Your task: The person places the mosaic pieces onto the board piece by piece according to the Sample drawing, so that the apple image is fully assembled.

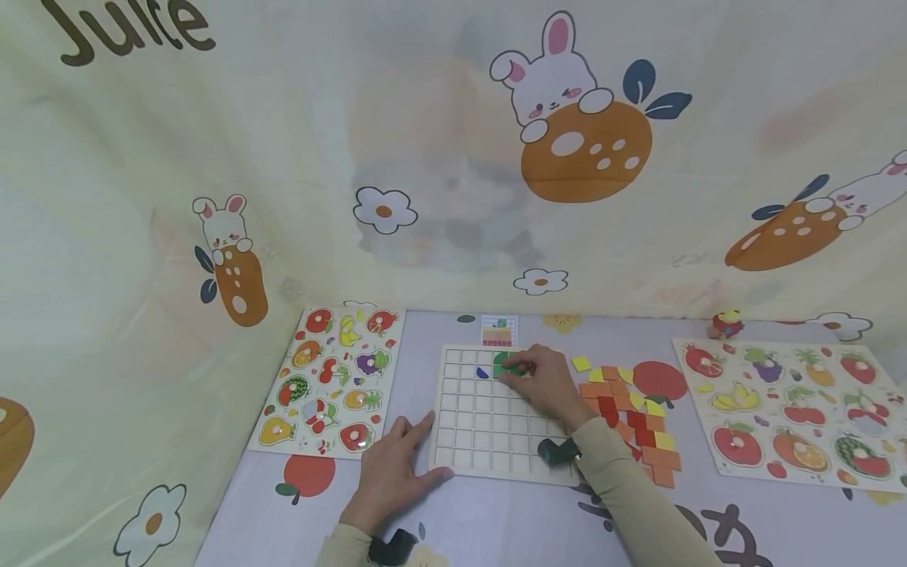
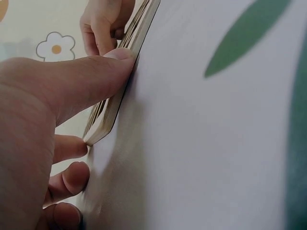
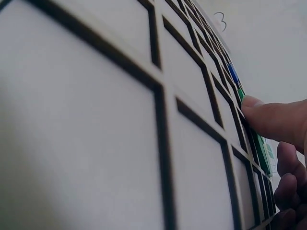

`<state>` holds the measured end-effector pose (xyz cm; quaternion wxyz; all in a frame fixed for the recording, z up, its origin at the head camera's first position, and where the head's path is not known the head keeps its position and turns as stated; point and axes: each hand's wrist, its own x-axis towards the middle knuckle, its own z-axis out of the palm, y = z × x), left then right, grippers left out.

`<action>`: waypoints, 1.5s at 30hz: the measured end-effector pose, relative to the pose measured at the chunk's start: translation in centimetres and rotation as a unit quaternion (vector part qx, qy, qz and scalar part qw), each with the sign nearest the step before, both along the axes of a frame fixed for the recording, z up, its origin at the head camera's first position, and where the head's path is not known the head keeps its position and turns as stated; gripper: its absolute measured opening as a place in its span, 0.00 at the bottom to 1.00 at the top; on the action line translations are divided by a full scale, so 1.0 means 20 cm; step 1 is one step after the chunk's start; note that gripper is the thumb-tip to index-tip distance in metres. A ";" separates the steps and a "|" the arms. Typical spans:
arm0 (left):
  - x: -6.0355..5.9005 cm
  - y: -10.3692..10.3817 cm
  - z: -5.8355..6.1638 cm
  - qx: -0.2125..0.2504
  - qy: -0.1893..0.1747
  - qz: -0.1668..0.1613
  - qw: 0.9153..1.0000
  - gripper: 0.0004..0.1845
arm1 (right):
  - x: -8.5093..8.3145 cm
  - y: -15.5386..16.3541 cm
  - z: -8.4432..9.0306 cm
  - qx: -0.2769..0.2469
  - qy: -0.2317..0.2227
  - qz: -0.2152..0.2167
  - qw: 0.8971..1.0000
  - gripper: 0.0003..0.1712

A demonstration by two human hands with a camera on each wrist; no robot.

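A white board with a grid of square cells (image 1: pixel 471 429) lies flat in the middle of the table. My left hand (image 1: pixel 393 472) touches its near left corner, thumb along the front edge and forefinger at the left side. Over the board's far side, my right hand (image 1: pixel 546 386) pinches a green piece (image 1: pixel 500 361) at the cells, thumb against it in the right wrist view. Just left of it sits a blue rounded piece (image 1: pixel 483 372) in a cell. The fingers hide part of the green.
Loose orange, red and yellow pieces (image 1: pixel 664 458) lie right of the board. A small pattern card (image 1: pixel 499 331) lies behind it. Fruit puzzle boards stand at the left (image 1: pixel 322 378) and right (image 1: pixel 765 413). A small toy figure (image 1: pixel 726 323) is at the back right.
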<state>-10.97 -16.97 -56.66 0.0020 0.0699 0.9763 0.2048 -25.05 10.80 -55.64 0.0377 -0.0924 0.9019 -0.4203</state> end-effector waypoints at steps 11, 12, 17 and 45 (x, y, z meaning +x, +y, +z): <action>0.00 0.00 0.01 0.001 0.001 0.000 1.000 0.49 | 0.00 -0.01 0.00 0.004 -0.003 0.006 1.000 0.13; 0.00 0.01 0.01 0.000 0.000 0.001 1.000 0.49 | 0.00 -0.01 0.00 0.005 -0.001 0.007 1.000 0.13; 0.00 0.01 0.00 -0.004 -0.001 0.000 1.000 0.49 | 0.00 -0.01 -0.01 -0.002 0.010 0.009 1.000 0.13; 0.00 0.01 0.01 0.001 -0.007 0.007 1.000 0.49 | 0.00 0.07 -0.01 -0.013 0.025 -0.016 0.999 0.14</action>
